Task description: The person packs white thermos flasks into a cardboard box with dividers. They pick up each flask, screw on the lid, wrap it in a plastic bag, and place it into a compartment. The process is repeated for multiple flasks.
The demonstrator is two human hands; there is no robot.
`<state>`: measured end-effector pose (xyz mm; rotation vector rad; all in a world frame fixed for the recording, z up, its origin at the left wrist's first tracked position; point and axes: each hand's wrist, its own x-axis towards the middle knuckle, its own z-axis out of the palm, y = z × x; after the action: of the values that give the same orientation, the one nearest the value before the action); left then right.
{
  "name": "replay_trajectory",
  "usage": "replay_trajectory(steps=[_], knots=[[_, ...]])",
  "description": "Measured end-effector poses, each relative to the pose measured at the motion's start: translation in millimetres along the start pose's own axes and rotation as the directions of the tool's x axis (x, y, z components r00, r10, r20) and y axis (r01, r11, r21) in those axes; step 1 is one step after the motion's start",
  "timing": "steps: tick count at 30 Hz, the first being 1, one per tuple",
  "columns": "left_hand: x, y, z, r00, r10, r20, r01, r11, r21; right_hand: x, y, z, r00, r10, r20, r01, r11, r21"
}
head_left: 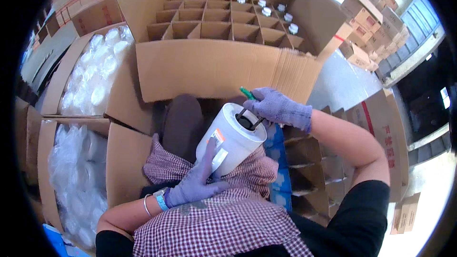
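A white cylinder (240,150) with an orange label and a round hole in its top end rests tilted on my lap. My left hand (197,186), in a grey-purple glove, holds its lower side, one finger stretched up along the wall. Also gloved, my right hand (281,108) is closed around a green-handled tool (247,93) above the top end. Two dark prongs reach from under that hand to the hole. How deep they go, and the tool's exact kind, I cannot tell.
Ahead is a large open carton (214,69) with cardboard dividers and several white-capped items. Cartons of plastic-wrapped white cylinders (97,74) stand at my left. To the right are another divided carton (304,162), a blue patterned surface (278,162) and stacked boxes (366,19).
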<state>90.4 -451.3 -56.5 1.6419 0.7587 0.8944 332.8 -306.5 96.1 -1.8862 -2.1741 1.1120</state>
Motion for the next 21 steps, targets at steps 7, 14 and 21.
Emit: replay_trajectory(steps=[7, 14, 21], knots=[[34, -14, -31, 0.933, -0.321, -0.164, 0.125, 0.715, -0.687, 109, 34, -102, 0.693, -0.339, -0.636, 0.047, 0.902, -0.43], [-52, 45, -143, 0.902, 0.129, -0.412, 0.204, 0.713, 0.671, 188, 215, -185, 0.814, -0.24, -0.529, -0.223, 0.711, -0.667], [-244, 70, -245, 0.247, 0.116, -0.962, 0.93, -0.307, 0.202, 141, 130, -126, 0.527, -0.489, -0.695, -0.06, 0.795, -0.604]])
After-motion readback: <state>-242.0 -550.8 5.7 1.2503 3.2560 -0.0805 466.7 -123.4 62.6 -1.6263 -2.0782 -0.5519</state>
